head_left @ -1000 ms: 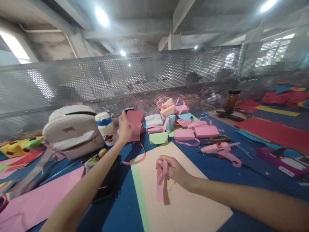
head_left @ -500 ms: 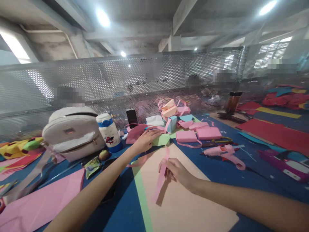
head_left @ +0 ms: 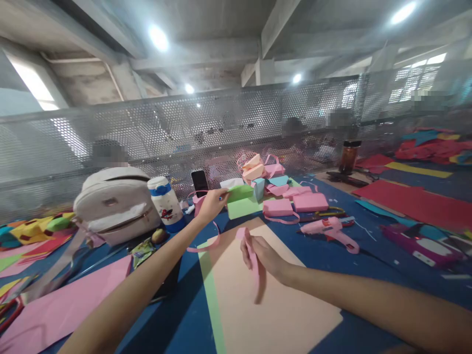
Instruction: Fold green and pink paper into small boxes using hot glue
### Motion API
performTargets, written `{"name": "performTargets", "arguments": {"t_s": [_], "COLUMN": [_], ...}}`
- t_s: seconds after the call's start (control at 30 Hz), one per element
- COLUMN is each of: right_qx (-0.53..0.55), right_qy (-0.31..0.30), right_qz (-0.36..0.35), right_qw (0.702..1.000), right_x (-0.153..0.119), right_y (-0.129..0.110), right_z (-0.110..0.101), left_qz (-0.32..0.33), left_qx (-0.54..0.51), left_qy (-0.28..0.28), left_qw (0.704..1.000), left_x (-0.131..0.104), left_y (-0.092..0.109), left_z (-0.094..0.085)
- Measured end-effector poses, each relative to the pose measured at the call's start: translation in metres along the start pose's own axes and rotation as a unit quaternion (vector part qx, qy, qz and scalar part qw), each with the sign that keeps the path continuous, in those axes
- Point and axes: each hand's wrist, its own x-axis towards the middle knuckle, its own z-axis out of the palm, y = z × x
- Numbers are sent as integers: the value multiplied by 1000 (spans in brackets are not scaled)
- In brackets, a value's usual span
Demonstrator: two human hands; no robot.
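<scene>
A narrow pink paper strip [head_left: 255, 276] is pinched in the right hand [head_left: 268, 256], thumb and fingers closed on its upper part, lower end left hanging over the far half of a large peach paper sheet [head_left: 273, 319]. At the left hand [head_left: 213, 204], a light green folded-paper pouch [head_left: 243, 210] is reached; its raised flap appears to be nipped by the fingertips at the left edge, exact contact too small to be told. Pouch is set just beyond the peach sheet's far edge, toward the far edge of the blue tabletop [head_left: 191, 327]. Both judged very light. Strip: limp, likely to be curled or creased easily, best held flat near one end. Pouch: probably stiffer along the folds, easily crushed if squeezed, best taken lightly by flap edge or folded side. Little slip expected from matte-looking paper. Further out, pink box-shaped paper pouches [head_left: 310, 202] are laid right of the green one; a pink plastic glue gun [head_left: 328, 228] is placed nearer the tabletop's right side. Toward the far left corner, a white bottle with blue lid [head_left: 165, 202] is stood beside a white backpack [head_left: 114, 209].
</scene>
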Motion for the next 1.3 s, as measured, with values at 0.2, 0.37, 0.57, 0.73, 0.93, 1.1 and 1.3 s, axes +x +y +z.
{"name": "performTargets", "arguments": {"t_s": [0.2,0.37,0.57,0.73,0.93,1.1,1.3], "right_qx": [-22,-79,-171,-252,-310,-327,-330], "right_qy": [-20,-43,-63,-63,-65,-94,-141], "right_qz": [-5,-73,-121,-108,-89,-51,21], "right_qw": [1000,993,976,960,944,939,933], "right_x": [-6,-14,-16,-6,1,1,0], "right_y": [-7,-41,-86,-77,-62,-58,-45], "right_z": [-1,1,-16,-29,-23,-24,-38], "left_qz": [-86,-149,-166,-148,-168,-192,-197], "left_qx": [-122,-199,-267,-311,-363,-372,-352], "left_qy": [56,66,12,-16,-25,-54,-128], "left_qw": [987,966,949,939,916,906,906], "left_x": [-47,-110,-157,-157,-150,-158,-175], "left_y": [16,33,48,59,56,46,44], "left_z": [-19,-29,-30,-20,-2,4,2]}}
